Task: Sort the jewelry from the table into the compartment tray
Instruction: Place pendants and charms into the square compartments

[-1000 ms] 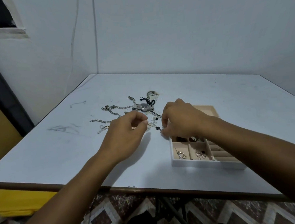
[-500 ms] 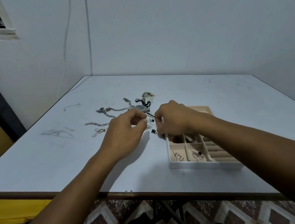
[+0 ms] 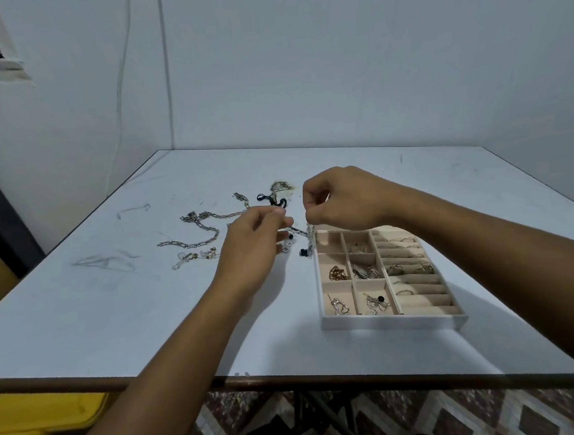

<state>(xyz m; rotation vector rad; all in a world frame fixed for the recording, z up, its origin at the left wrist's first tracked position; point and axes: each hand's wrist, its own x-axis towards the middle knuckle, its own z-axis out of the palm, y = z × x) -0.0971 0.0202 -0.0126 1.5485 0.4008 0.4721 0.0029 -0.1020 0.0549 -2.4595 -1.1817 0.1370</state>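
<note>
— What's changed in the last second?
— Both hands have come up off the table (image 3: 115,316). The right hand (image 3: 342,199) has risen the most, and a thin chain (image 3: 298,232) from the pile is now strung between them.
— How is it held?
— The left hand (image 3: 253,244) pinches one end between thumb and forefinger. The right hand's fingers are curled tight over the other part, pinching it too, I think, though the contact itself is hidden. The slack hangs just beside the far left corner of the compartment tray (image 3: 390,322).
— Why two hands?
— Probably to draw it clear of the other pieces without dragging them along. The link chains (image 3: 208,239) and black cord (image 3: 270,199) lie on the table left of the tray, unsorted.
— And the tray?
— Several square cells hold small pieces, and rings sit in the padded rolls (image 3: 417,281). The far left cell looks bare, a likely place for it
</note>
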